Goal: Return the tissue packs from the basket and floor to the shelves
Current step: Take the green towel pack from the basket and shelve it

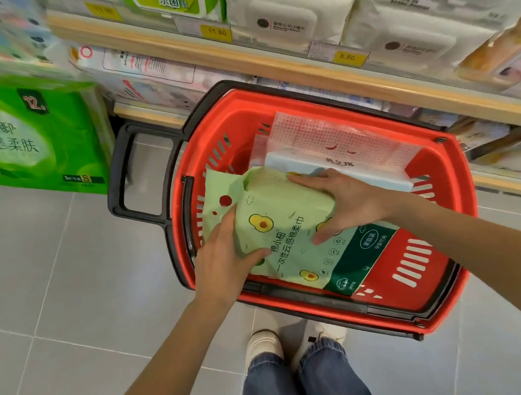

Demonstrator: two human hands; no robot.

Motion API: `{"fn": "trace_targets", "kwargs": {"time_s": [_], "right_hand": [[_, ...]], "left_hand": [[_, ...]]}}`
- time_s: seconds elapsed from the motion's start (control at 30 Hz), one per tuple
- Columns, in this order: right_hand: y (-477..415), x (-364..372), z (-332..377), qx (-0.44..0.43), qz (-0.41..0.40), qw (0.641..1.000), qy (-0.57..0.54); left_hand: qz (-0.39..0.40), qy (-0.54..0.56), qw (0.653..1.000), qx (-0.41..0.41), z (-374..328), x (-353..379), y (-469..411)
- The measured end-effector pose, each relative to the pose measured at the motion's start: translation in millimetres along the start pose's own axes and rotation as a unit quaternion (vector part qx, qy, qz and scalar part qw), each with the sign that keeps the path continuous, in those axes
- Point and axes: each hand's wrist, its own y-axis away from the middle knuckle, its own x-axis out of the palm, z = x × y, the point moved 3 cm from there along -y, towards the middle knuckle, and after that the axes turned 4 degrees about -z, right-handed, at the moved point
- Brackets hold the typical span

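Observation:
A red shopping basket (437,308) with black rim and handle stands on the grey tiled floor in front of the shelves. In it lies a pale green tissue pack (288,226) printed with avocados. My left hand (226,263) grips its near left edge and my right hand (351,201) presses on its top right side. Behind it in the basket sit a light blue-and-white pack (297,164) and a pink dotted clear-wrapped pack (340,134).
A large green toilet-roll pack (36,140) stands on the floor at left. Wooden-edged shelves (275,62) hold white wipe packs and yellow price tags. My shoes and jeans (300,372) are just before the basket. Open floor lies at lower left.

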Motion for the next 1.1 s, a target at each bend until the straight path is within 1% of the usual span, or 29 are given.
{"fn": "trace_targets", "kwargs": {"time_s": [0.1,0.2,0.27,0.33,0.37,0.4,0.43,0.5,0.53,0.6,0.67,0.8,0.9,1.0,1.1], "right_hand": [[14.8,-10.2,0.4,-0.001,-0.034,0.995,-0.098],[35.2,-26.1,-1.7,-0.011,-0.075,0.970,-0.231],[48.8,-31.1,-9.5,0.026,-0.095,0.934,-0.343],[59.3,-29.0,-17.9,0.059,-0.116,0.891,-0.436],[63.8,-27.0,-22.3,0.072,-0.130,0.871,-0.468],[68.2,-25.7,-25.4,0.083,-0.151,0.850,-0.498],[73.1,-25.7,-26.6,0.088,-0.175,0.831,-0.520],[83.2,-26.3,-26.1,0.090,-0.207,0.801,-0.555],[88.3,-26.8,-24.5,0.089,-0.214,0.786,-0.573],[99.2,-29.7,-20.1,0.085,-0.226,0.765,-0.597],[111.9,-38.4,-10.5,0.078,-0.245,0.763,-0.593],[145.7,-68.0,15.5,0.032,-0.297,0.778,-0.552],[178.6,-97.2,42.8,-0.026,-0.326,0.808,-0.491],[218.9,-133.2,74.8,-0.073,-0.356,0.843,-0.396],[271.1,-175.5,110.7,-0.113,-0.368,0.867,-0.316]], "left_hand": [[-0.024,0.011,0.999,0.029,-15.9,-10.8,-9.1],[-0.017,0.100,0.994,0.035,-40.0,-22.4,-28.6],[-0.038,0.159,0.985,0.048,-58.5,-28.4,-41.6],[-0.083,0.167,0.980,0.062,-73.6,-30.2,-48.0],[-0.085,0.173,0.980,0.056,-77.2,-28.1,-47.6],[-0.067,0.191,0.978,0.047,-80.8,-25.0,-44.4],[-0.028,0.216,0.975,0.041,-83.6,-20.8,-39.3],[0.077,0.256,0.962,0.062,-94.0,-13.8,-27.2],[0.116,0.248,0.958,0.083,-100.2,-12.1,-21.5],[0.149,0.209,0.959,0.118,-112.0,-13.6,-15.7],[0.164,0.188,0.958,0.138,-124.5,-22.1,-17.2],[0.161,0.162,0.960,0.164,-158.0,-60.9,-18.3],[0.139,0.160,0.959,0.188,-192.2,-99.5,-14.8],[0.136,0.195,0.949,0.209,-233.5,-142.1,-7.8],[0.131,0.203,0.938,0.250,-280.2,-190.2,7.1]]}}
